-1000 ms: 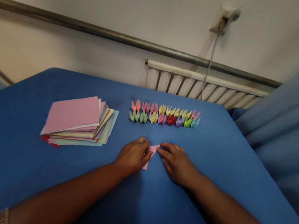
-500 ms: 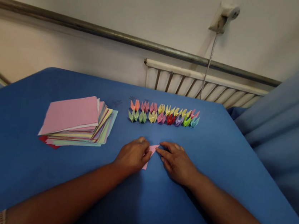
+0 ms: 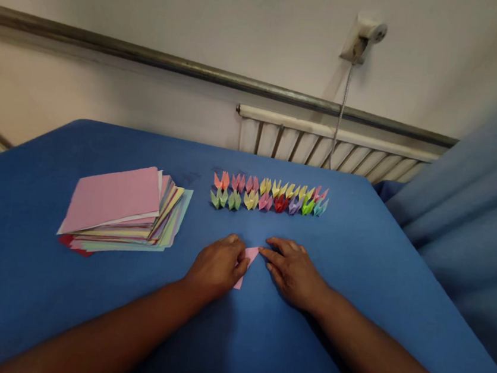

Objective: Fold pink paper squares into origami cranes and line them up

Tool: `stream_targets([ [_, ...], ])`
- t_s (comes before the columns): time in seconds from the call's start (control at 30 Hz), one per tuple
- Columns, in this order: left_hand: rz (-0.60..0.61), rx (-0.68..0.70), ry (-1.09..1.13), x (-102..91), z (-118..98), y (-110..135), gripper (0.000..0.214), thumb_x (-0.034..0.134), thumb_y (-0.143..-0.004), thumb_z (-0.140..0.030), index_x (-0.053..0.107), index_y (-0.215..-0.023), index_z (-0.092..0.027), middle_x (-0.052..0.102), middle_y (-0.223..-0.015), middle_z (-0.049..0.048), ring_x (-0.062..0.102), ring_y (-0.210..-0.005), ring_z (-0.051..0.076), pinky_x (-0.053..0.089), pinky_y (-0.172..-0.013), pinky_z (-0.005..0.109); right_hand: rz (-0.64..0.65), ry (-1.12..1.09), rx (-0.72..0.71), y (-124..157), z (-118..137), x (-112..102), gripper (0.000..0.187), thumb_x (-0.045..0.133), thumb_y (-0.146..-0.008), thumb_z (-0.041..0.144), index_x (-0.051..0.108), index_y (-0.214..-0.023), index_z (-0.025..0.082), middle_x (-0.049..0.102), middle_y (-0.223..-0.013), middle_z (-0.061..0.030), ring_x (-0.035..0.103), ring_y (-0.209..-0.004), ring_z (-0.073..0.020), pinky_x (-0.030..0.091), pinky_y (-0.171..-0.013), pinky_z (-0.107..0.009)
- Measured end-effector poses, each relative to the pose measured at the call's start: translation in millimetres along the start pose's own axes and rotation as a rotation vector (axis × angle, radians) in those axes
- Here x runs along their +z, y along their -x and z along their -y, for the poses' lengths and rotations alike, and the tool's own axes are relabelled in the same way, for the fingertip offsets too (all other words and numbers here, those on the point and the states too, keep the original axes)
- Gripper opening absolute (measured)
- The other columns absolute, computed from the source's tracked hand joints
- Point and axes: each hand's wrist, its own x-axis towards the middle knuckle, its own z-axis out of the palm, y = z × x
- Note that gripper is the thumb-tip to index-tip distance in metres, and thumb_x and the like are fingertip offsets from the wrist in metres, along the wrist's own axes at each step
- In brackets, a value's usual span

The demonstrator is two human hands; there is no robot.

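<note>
Hardly anything on the desk (image 3: 400, 275) shifts from half a second earlier; it is mostly the view that tips, so that the wall fittings, the desk and all on it sit slightly lower in the picture. Both hands keep nearly the same pose around the small piece of pink paper (image 3: 252, 253), which lies on the desk between them.

The left hand (image 3: 219, 264) is closed over that paper, its fingers curled in and its thumb down on the sheet; what the fingers do underneath is hidden. A pointed corner sticks out toward the right hand (image 3: 295, 272), and a narrow lower end shows below the left thumb. The right hand lies with its fingers loosely spread, the tip of the forefinger at the pointed corner.

Beyond the hands stand folded paper figures (image 3: 281, 204) in two close rows of eight: orange, pinks and yellows behind; greens, yellow, pink, red, purple, lime and light blue in front. Well to the left lies a thick, uneven stack of coloured sheets (image 3: 114, 201) with a pink one on top. Behind the desk are a radiator (image 3: 292, 119) and a metal pipe (image 3: 177, 64); a blue curtain (image 3: 477, 188) hangs at the right.
</note>
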Motion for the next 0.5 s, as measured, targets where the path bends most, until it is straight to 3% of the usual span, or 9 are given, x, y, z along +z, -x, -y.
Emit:
stream_targets([
  [0.3,0.001,-0.017,0.013,-0.9,-0.1,-0.5,0.016,0.048,-0.086,-0.031,0.057,-0.078,-0.02,0.058,-0.087,0.0038,0.056,-0.079,0.018,0.04,-0.068,0.029,-0.02,-0.014,0.03,0.7,-0.7,0.1,0.039,0.046,-0.092,0.028,0.053,-0.13,0.024,0.053,-0.133,-0.0096,0.048,-0.118,-0.025,0.041,-0.096,-0.045],
  [0.5,-0.013,-0.018,0.022,1.8,1.2,-0.9,0.015,0.048,-0.086,-0.031,0.056,-0.078,-0.02,0.058,-0.086,0.0032,0.056,-0.079,0.018,0.039,-0.069,0.03,-0.014,-0.025,-0.043,4.0,5.8,-0.9,0.036,0.045,-0.093,0.024,0.055,-0.128,0.025,0.053,-0.132,-0.0083,0.048,-0.117,-0.0243,0.041,-0.097,-0.043],
])
